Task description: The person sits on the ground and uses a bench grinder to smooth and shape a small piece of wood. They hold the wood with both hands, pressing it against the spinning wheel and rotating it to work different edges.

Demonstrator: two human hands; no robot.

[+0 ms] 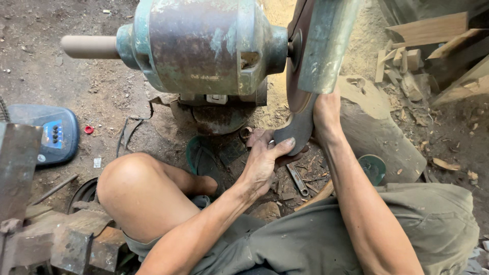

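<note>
A rusty green bench grinder stands on the dirt floor in front of me, its dark grinding wheel at the right under a grey metal guard. A curved dark metal blade is pressed against the wheel's lower edge. My left hand grips the blade's lower end, thumb on top. My right hand holds its upper part, fingers hidden behind the guard.
My bare left knee is raised at the left. A wrench and scraps lie on the ground below the blade. A large stone and wood offcuts sit right. A blue electronic device and rusty metal blocks lie left.
</note>
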